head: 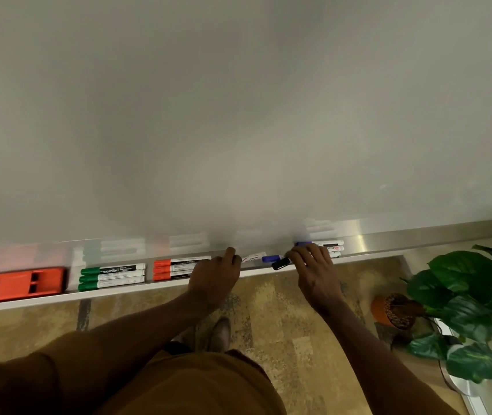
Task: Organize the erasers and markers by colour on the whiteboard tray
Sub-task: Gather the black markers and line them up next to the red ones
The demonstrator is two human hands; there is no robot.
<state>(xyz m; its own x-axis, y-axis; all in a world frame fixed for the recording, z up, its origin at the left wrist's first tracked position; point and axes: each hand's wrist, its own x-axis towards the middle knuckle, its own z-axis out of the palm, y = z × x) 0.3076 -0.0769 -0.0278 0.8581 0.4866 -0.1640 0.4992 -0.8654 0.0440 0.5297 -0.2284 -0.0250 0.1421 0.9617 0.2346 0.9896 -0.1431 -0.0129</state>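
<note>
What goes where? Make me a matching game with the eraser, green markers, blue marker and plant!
1 red eraser
2 green markers
3 blue marker
4 potted plant

A on the floor, right side
B between left hand and right hand
C far left on the whiteboard tray
D just right of the eraser

Pairs: 1-C, 2-D, 3-B, 4-A
</note>
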